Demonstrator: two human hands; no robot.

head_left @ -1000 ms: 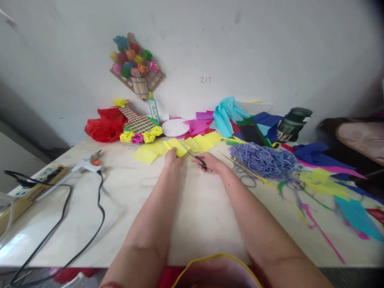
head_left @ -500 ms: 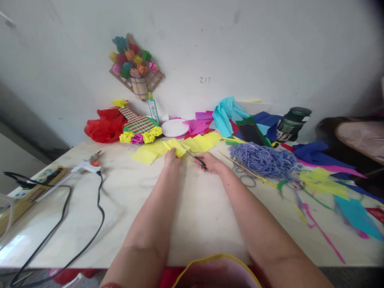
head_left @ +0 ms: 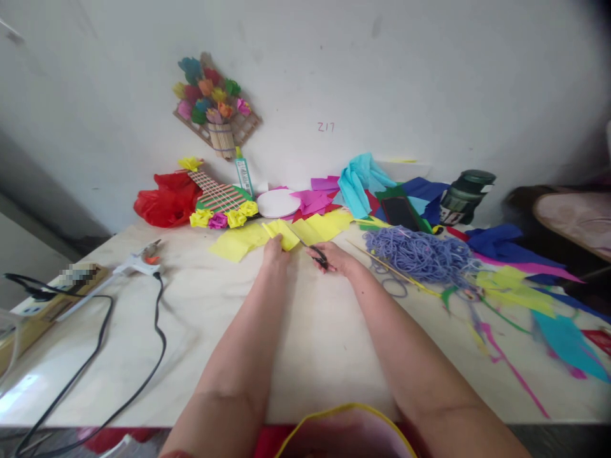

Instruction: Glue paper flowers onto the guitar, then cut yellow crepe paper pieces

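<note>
Left hand (head_left: 275,249): pinches the folded yellow sheet (head_left: 285,234), which lies ahead at twelve o'clock.
Right hand (head_left: 337,259): grasps scissors (head_left: 319,256), blades aimed between ten and eleven o'clock; contact with the sheet unclear.
Sheet risk: slack layers could slip, giving a ragged cut.
Finger risk: blades near the left hand could nick it if either slides.

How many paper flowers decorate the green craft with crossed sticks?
5. Top of the green stick-lattice craft: one yellow paper flower. Lower edge, left to right: second yellow flower, magenta flower, third yellow flower, fourth yellow flower. Others may be hidden behind.
</note>
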